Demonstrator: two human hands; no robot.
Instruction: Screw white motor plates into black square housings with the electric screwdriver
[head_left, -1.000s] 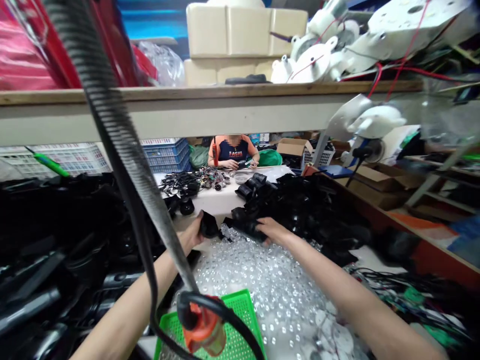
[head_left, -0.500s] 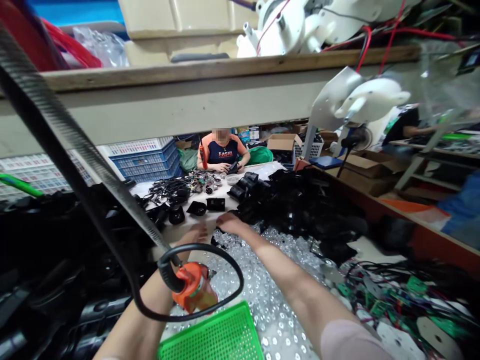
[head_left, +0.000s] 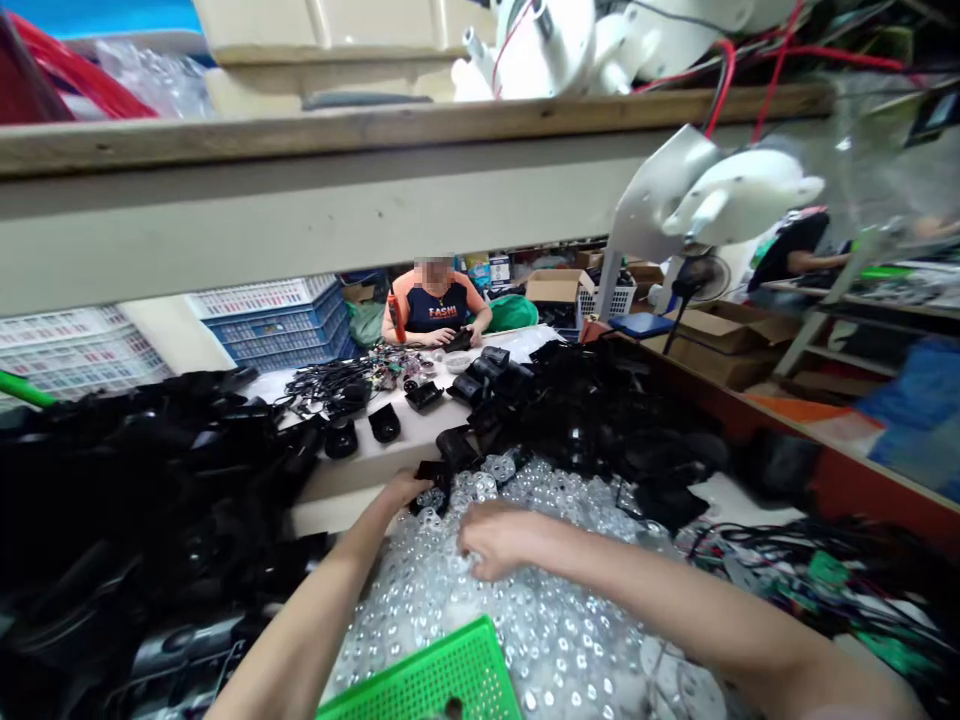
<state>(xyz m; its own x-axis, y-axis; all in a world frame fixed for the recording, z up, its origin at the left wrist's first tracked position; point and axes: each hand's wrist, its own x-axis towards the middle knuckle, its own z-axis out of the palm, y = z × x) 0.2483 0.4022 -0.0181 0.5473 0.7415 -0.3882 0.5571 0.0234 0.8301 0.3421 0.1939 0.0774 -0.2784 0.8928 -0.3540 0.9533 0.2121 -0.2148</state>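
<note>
**Picking step in hand, by my reading**

In the head view, my left hand (head_left: 405,488) has its fingers closed on the edge of a dark, black plastic housing (head_left: 433,476), at the far edge of a spread of small, clear, shiny plastic pieces (head_left: 577,640). My right hand (head_left: 499,540) is down on that spread, fingers curled together; the view is soft there, so I can't tell whether they pinch a piece. I judge this as picking from the spread while the left steadies the housing. The next move calls for a grip on one piece alone, free of its neighbours, with the housing kept steady. The green perforated plastic tray (head_left: 450,670) lies on the near side, apart from both hands.
</note>
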